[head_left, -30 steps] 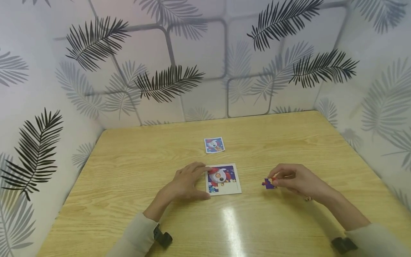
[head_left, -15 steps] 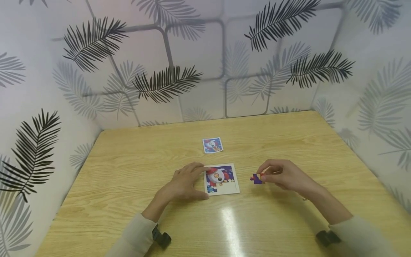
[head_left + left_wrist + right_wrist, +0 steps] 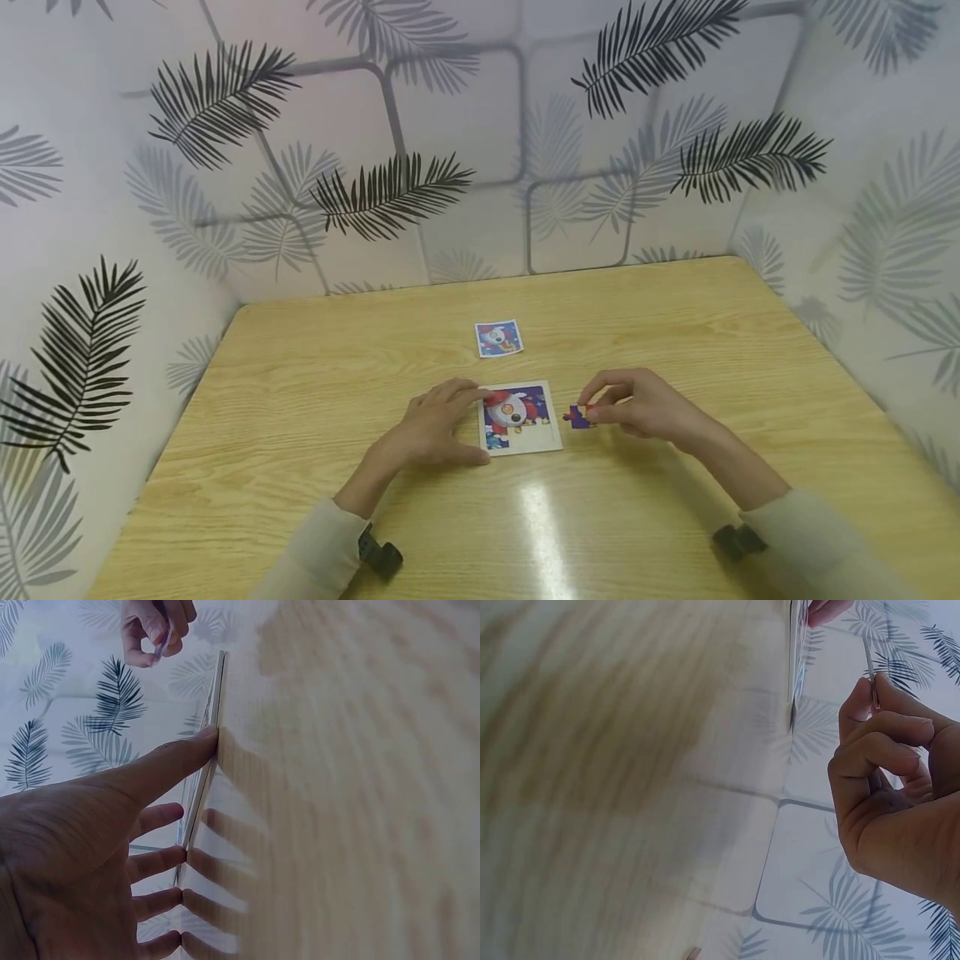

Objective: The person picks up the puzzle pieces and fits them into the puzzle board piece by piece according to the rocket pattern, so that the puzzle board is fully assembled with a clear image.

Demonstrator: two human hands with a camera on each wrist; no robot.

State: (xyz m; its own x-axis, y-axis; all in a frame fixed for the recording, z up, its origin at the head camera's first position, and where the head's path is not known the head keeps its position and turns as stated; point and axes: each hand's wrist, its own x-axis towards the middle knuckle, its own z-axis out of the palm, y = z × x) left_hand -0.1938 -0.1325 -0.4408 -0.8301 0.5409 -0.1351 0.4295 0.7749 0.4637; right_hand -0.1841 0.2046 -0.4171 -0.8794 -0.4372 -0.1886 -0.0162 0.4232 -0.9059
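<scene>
A square jigsaw puzzle tray [image 3: 557, 417] with a white border lies on the table, holding part of a cartoon picture; its lower right shows bare backing. My left hand [image 3: 438, 425] rests at the tray's left side, the index finger over the upper left corner and the thumb at the lower left. In the left wrist view the fingers [image 3: 157, 866] stretch out fairly straight along the tray's edge. Just right of the tray, my right hand [image 3: 637, 406] pinches a purple and orange puzzle piece [image 3: 578, 417] between thumb and index finger. Seen edge-on, the puzzle piece [image 3: 870, 667] is raised off the table.
Behind the tray lies a small picture card [image 3: 498, 338] with the same cartoon. The wooden table [image 3: 337, 350] meets leaf-patterned walls [image 3: 465, 125] at the back and sides. A small object [image 3: 694, 953] shows at the bottom edge of the right wrist view.
My right hand has moved left with the puzzle piece, from well right of the tray to close beside it. The left hand has stayed at the tray.
</scene>
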